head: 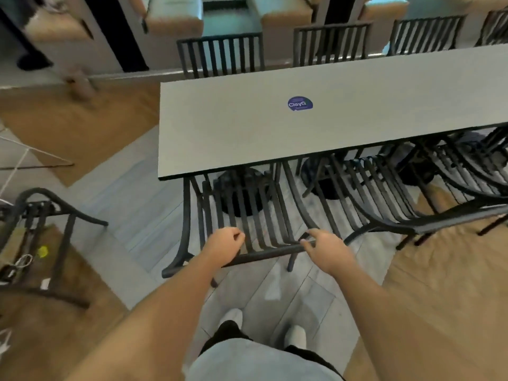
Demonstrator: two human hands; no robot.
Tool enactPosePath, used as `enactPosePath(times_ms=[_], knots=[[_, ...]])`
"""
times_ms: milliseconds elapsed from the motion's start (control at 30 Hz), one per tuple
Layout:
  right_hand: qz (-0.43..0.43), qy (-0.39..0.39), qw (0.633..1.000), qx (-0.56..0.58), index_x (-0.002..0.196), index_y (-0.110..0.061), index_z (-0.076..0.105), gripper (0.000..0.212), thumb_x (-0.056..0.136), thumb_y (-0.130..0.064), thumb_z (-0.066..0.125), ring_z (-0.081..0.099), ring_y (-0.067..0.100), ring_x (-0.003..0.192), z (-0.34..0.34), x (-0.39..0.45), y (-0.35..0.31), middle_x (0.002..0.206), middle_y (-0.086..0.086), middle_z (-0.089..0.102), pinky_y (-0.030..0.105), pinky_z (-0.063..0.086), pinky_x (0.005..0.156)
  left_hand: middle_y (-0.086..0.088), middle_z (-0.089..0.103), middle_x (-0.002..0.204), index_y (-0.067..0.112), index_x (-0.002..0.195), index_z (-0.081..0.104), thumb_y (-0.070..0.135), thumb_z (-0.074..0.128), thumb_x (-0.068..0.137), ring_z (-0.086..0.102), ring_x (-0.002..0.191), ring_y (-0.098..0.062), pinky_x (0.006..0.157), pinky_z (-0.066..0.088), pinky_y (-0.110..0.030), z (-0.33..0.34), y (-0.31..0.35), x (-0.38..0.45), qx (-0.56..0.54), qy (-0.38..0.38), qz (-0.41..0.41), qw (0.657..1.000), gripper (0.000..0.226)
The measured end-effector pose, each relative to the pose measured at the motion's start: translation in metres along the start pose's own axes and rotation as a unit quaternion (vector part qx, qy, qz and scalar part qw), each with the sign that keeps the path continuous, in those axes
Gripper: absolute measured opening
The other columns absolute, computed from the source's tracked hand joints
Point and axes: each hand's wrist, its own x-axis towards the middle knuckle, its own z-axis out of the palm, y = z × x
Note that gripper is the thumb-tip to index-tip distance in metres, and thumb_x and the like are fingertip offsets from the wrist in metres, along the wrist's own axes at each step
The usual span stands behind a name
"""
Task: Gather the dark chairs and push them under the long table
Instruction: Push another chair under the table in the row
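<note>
Standing at the near left end of the long desk (275, 127), looking down at a dark slatted chair (247, 215). Its seat is already partly beneath the desk edge; its backrest top rail runs across in front of me, well short of the edge.

My left hand (224, 247) is curled over the top rail near its left end, grasping it. My right hand (324, 250) sits on the rail's right end with fingers bent over it, thumb side toward the slats; I read that as a grasp too, though looser.

Other dark chairs: a neighbouring chair (384, 199) on my right, tucked in at a slant, and more beyond it along the same side. Three chair backs (220, 55) show across the far edge. One loose chair (44, 215) stands apart on the floor to my left, not gathered yet.

Step in hand, as I judge it: finishing the push on this one.

- Keep both hands spread wide on the rail so the chair goes in straight, not yawed.
- Push level and forward, not downward, or the front legs may lift and the rear ones drag on the floor planks (154, 199).
- Watch the right side: the neighbouring chair's curved arm lies close and could snag.
- A dark round table base (242, 193) sits beneath the desk ahead; the legs may meet it, so ease in and stop on contact.
- Blue sticker (300, 103) on the desktop, nothing to disturb.
</note>
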Motion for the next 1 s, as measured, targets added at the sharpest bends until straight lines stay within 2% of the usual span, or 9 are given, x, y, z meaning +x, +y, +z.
enactPosePath(times_ms=[100, 200, 300, 367, 433, 567, 667, 800, 1000], knots=[[-0.046, -0.061, 0.997, -0.022, 0.145, -0.021, 0.050, 0.056, 0.101, -0.056, 0.049, 0.054, 0.024, 0.124, -0.003, 0.020, -0.001, 0.141, 0.003, 0.055, 0.039, 0.047, 0.100, 0.006, 0.067, 0.088, 0.022, 0.112, 0.068, 0.039, 0.046, 0.106, 0.063, 0.079, -0.010, 0.074, 0.054, -0.030, 0.002, -0.012, -0.009, -0.025, 0.008, -0.052, 0.998, 0.029], [-0.068, -0.127, 0.988, -0.055, 0.144, -0.026, 0.051, 0.072, 0.090, -0.074, 0.051, 0.057, 0.022, 0.119, 0.004, 0.038, 0.000, 0.137, 0.001, 0.057, 0.039, 0.051, 0.097, 0.009, 0.069, 0.098, 0.025, 0.120, 0.067, 0.057, 0.051, 0.100, 0.064, 0.085, -0.007, 0.068, 0.047, -0.024, 0.004, -0.029, -0.017, -0.064, -0.006, -0.086, 0.994, 0.041], [-0.074, -0.177, 0.976, -0.102, 0.149, -0.026, 0.047, 0.086, 0.082, -0.080, 0.057, 0.054, 0.023, 0.125, 0.019, 0.056, 0.000, 0.141, 0.000, 0.055, 0.041, 0.049, 0.102, 0.005, 0.067, 0.127, 0.024, 0.138, 0.059, 0.072, 0.060, 0.086, 0.063, 0.109, -0.011, 0.089, 0.052, -0.029, 0.013, -0.057, -0.015, -0.070, -0.043, -0.104, 0.991, 0.071], [-0.076, -0.189, 0.971, -0.125, 0.142, -0.028, 0.052, 0.080, 0.080, -0.078, 0.061, 0.056, 0.022, 0.119, 0.028, 0.066, -0.002, 0.132, -0.001, 0.059, 0.041, 0.050, 0.101, 0.004, 0.062, 0.134, 0.025, 0.144, 0.054, 0.080, 0.062, 0.077, 0.059, 0.119, -0.013, 0.101, 0.048, -0.033, 0.020, -0.076, -0.013, -0.034, -0.072, -0.102, 0.992, 0.087], [-0.091, -0.200, 0.964, -0.146, 0.130, -0.028, 0.059, 0.063, 0.083, -0.070, 0.064, 0.058, 0.019, 0.110, 0.039, 0.075, -0.007, 0.118, -0.003, 0.061, 0.038, 0.051, 0.096, 0.007, 0.060, 0.130, 0.029, 0.145, 0.053, 0.084, 0.060, 0.074, 0.057, 0.118, -0.013, 0.103, 0.046, -0.033, 0.025, -0.092, -0.010, 0.027, -0.085, -0.096, 0.991, 0.090], [-0.100, -0.217, 0.952, -0.189, 0.126, -0.029, 0.060, 0.043, 0.091, -0.053, 0.061, 0.059, 0.021, 0.113, 0.056, 0.088, -0.021, 0.123, -0.004, 0.062, 0.039, 0.051, 0.096, 0.007, 0.057, 0.134, 0.032, 0.144, 0.052, 0.056, 0.063, 0.092, 0.057, 0.118, -0.016, 0.103, 0.042, -0.032, 0.031, -0.108, 0.003, 0.151, -0.063, -0.075, 0.984, 0.058], [-0.099, -0.226, 0.943, -0.226, 0.124, -0.030, 0.064, 0.035, 0.093, -0.042, 0.057, 0.063, 0.022, 0.105, 0.063, 0.095, -0.024, 0.117, -0.003, 0.066, 0.038, 0.052, 0.092, 0.005, 0.058, 0.135, 0.033, 0.145, 0.051, 0.040, 0.059, 0.098, 0.058, 0.117, -0.018, 0.101, 0.047, -0.035, 0.034, -0.107, 0.011, 0.183, -0.070, -0.091, 0.976, 0.048], [-0.104, -0.238, 0.935, -0.241, 0.131, -0.030, 0.062, 0.039, 0.093, -0.036, 0.055, 0.065, 0.022, 0.105, 0.067, 0.100, -0.018, 0.115, -0.001, 0.069, 0.038, 0.052, 0.093, 0.003, 0.061, 0.126, 0.035, 0.144, 0.051, 0.023, 0.053, 0.100, 0.060, 0.112, -0.020, 0.096, 0.052, -0.037, 0.038, -0.104, 0.013, 0.226, -0.066, -0.091, 0.968, 0.046], [-0.109, -0.194, 0.947, -0.233, 0.132, -0.027, 0.061, 0.039, 0.096, -0.039, 0.054, 0.065, 0.022, 0.101, 0.071, 0.094, -0.015, 0.114, 0.000, 0.069, 0.036, 0.054, 0.091, 0.001, 0.063, 0.124, 0.038, 0.145, 0.050, 0.019, 0.051, 0.101, 0.063, 0.109, -0.022, 0.093, 0.054, -0.037, 0.040, -0.098, 0.012, 0.247, -0.066, -0.107, 0.961, 0.048]])
